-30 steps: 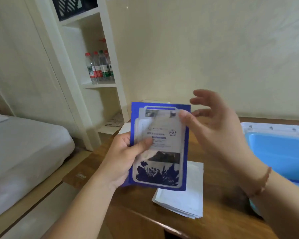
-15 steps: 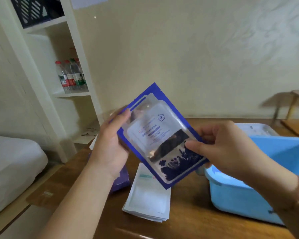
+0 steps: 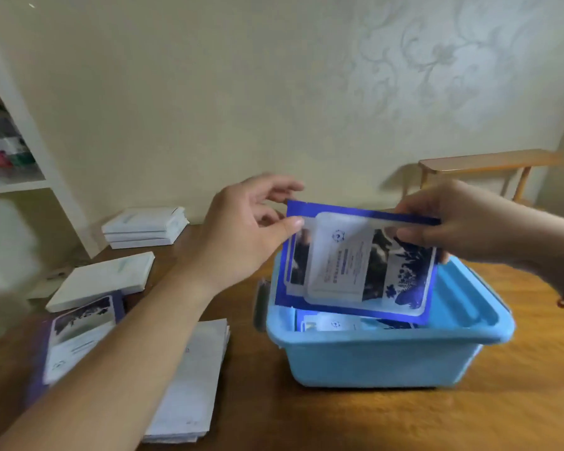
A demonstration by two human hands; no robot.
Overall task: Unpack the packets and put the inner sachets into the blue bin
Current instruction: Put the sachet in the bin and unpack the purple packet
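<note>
**Operator:** State the position of the work item relative to both hands.

**Technician:** From left to right. White packets [image 3: 145,226] are stacked at the far left of the table [image 3: 502,402]; a second white packet [image 3: 105,279] lies nearer. A blue-printed sachet [image 3: 75,340] lies flat at the left edge, beside a pile of white wrappers [image 3: 192,382]. The left hand [image 3: 241,232] has its fingers loosely spread; its thumb tip touches the left end of the held sachet [image 3: 358,265], and whether it pinches cannot be told. The right hand [image 3: 453,222] pinches the sachet's upper right corner.

**Operator:** Orientation of the item?

**Technician:** The long axis runs left to right, spanning both hands. The face tilts toward the camera. The lower edge hangs inside the opening of the blue bin [image 3: 381,359].

**Operator:** Which hand governs the release?

**Technician:** The right hand, by judgement; it carries the item and sits above the bin. The left hand only steadies the end.

**Operator:** Clearance?

**Technician:** At least one sachet [image 3: 339,323] already lies in the bin. Open room remains above it and toward the right wall. The near rim sits just below the sachet's lower edge; a straight drop should clear it.
</note>
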